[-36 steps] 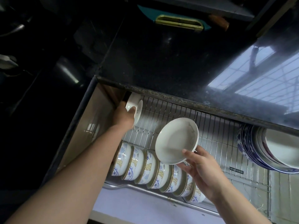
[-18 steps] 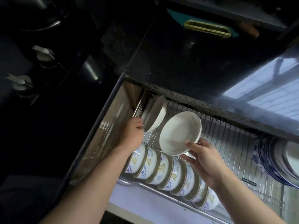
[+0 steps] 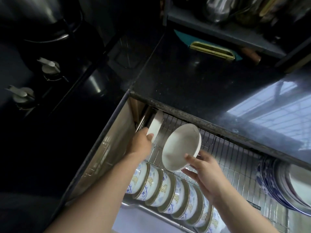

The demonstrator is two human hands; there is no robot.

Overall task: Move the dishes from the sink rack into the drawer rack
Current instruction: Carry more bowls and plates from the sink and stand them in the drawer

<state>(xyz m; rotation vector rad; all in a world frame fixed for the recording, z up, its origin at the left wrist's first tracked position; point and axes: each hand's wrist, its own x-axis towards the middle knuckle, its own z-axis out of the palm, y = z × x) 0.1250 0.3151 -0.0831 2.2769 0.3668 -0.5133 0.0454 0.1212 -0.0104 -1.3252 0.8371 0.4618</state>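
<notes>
The pulled-out drawer rack [image 3: 223,153] is a wire grid under the black counter edge. My left hand [image 3: 140,145] grips a small white dish [image 3: 155,126] standing on edge at the rack's far left corner. My right hand [image 3: 204,174] holds a white bowl [image 3: 180,147] by its lower rim, tilted with its hollow facing me, above the rack's middle. A row of several blue-patterned bowls [image 3: 168,190] stands on edge along the rack's front. The sink rack is out of view.
Stacked blue-rimmed plates [image 3: 284,184] stand at the drawer's right end. The black countertop [image 3: 193,84] overhangs the drawer's back. The drawer's steel left wall [image 3: 107,148] is close to my left hand. Two stove knobs [image 3: 48,68] lie at the far left.
My left hand has pushed the small dish farther back into the left corner, more upright. The bowl in my right hand stayed roughly in place, and the view has tilted.
</notes>
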